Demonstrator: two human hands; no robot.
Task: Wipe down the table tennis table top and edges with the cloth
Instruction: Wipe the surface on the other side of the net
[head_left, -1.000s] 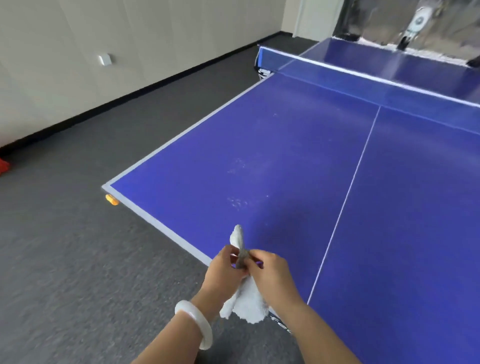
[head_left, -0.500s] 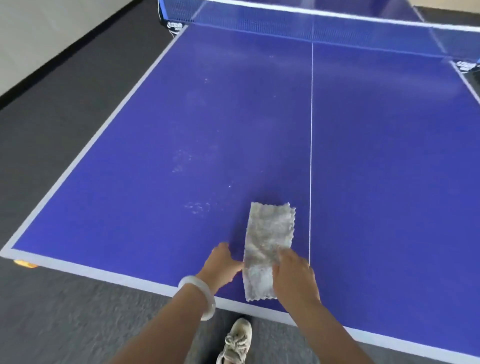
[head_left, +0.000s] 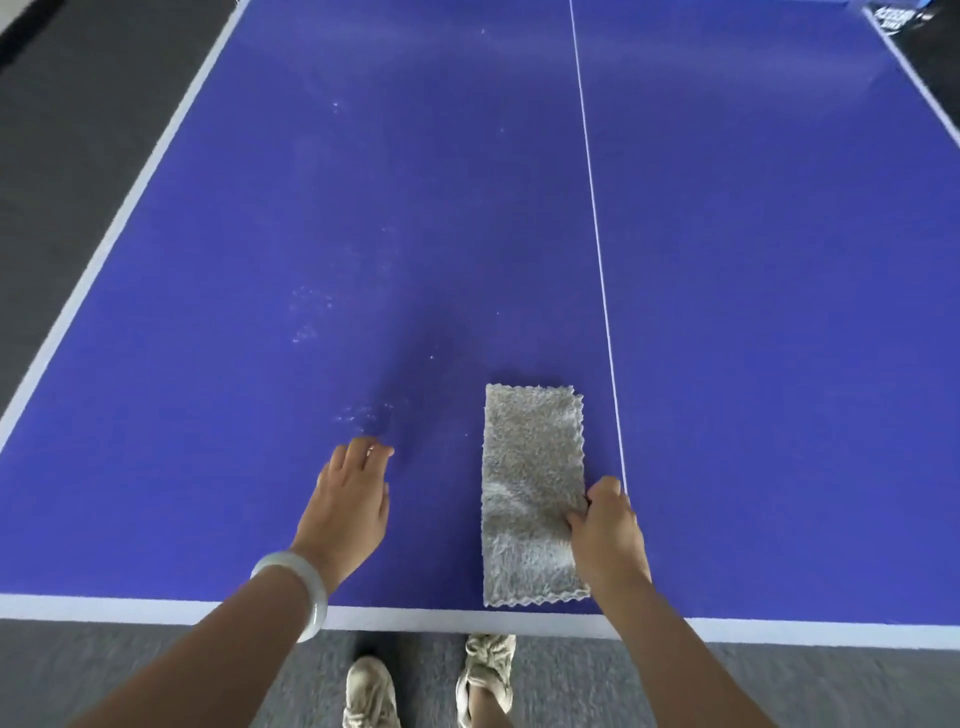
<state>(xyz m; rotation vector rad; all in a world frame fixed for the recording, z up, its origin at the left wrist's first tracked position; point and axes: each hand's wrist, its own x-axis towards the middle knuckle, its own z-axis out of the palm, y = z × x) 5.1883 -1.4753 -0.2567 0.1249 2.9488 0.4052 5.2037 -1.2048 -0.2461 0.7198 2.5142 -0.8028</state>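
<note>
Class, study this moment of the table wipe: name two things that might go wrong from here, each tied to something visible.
1. The right hand pinches the cloth only at its right edge, so it may bunch rather than wipe flat.
2. The pale smudges lie left of the cloth, near the left hand; a stroke straight ahead would likely miss them.

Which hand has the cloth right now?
The right hand, gripping the cloth at its right edge; the left hand, wearing the bracelet, is apart from it over bare table.
</note>
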